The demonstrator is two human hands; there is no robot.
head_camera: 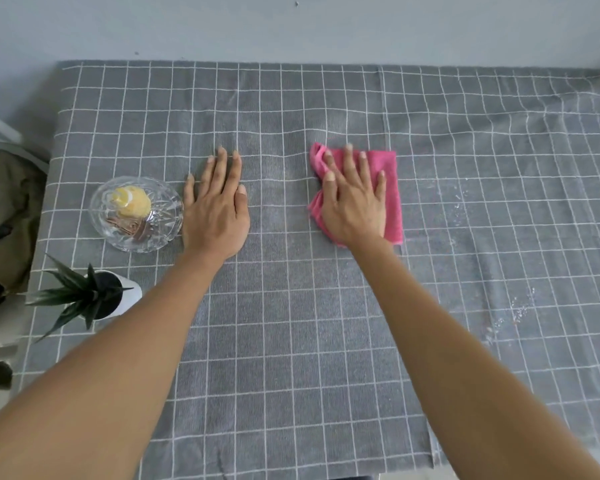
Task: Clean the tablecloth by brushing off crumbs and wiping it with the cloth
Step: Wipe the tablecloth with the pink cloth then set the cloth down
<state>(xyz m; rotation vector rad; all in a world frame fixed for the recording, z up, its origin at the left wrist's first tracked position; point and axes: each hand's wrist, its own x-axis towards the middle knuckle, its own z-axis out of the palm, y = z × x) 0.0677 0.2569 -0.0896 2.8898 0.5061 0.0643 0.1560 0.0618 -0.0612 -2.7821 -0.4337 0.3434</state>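
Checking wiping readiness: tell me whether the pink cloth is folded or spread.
Folded: the pink cloth lies as a compact layered rectangle under the flat right hand, bunched at its far-left corner.

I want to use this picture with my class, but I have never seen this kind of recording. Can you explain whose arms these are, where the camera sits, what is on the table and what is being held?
There is no machine here. A person wears one wide-angle camera on the head, looking forward and down, so the two bare arms are the wearer's own.

The table is covered by a grey tablecloth with a white grid. The left hand lies flat on it with straight fingers and holds nothing. The right hand presses flat on a folded pink cloth, as if wiping.

Beside the left hand stands a clear cut-glass bowl with something yellow and something brown inside. Nearer the wearer is a small spiky green plant in a white pot. Pale crumbs are scattered on the right side of the tablecloth.
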